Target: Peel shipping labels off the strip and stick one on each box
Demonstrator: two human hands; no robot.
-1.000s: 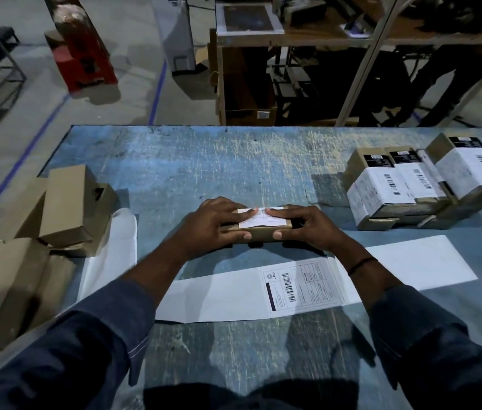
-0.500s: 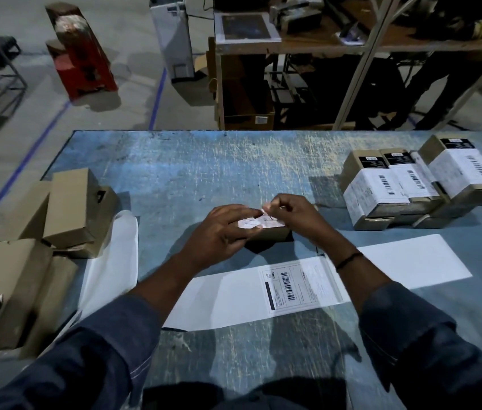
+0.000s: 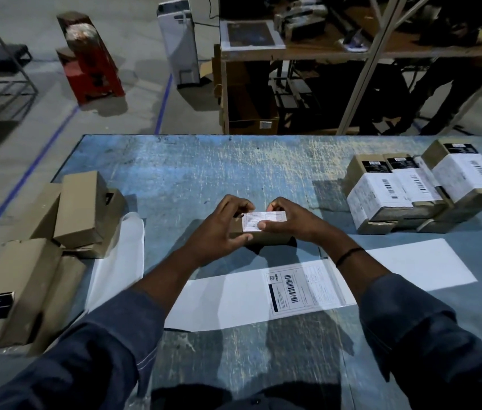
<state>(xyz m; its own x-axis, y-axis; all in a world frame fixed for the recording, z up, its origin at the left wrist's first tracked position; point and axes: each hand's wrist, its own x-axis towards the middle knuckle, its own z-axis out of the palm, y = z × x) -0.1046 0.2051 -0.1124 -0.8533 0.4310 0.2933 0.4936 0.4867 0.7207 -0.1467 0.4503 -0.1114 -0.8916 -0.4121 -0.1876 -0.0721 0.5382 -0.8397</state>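
Note:
A small brown box (image 3: pixel 272 237) sits at the middle of the blue table, a white shipping label (image 3: pixel 263 218) lying over its top. My left hand (image 3: pixel 219 232) grips the box's left end. My right hand (image 3: pixel 290 221) holds the right end, thumb pressing on the label. Nearer to me lies the white label strip (image 3: pixel 225 300), with one printed label (image 3: pixel 302 287) still on it. Three labelled boxes (image 3: pixel 423 190) stand at the right. Several plain brown boxes (image 3: pixel 83 208) are piled at the left.
A curl of bare white backing (image 3: pixel 118 255) lies beside the left pile. The table's far edge (image 3: pixel 234 137) drops to the floor. Beyond it stand a wooden bench (image 3: pixel 293 51), a white unit (image 3: pixel 179 39) and a red object (image 3: pixel 91 60). A person's legs (image 3: pixel 441 84) are at the far right.
The box has turned so the label faces up towards me. My right thumb now presses on the label, and my left fingers have shifted along the box's left end.

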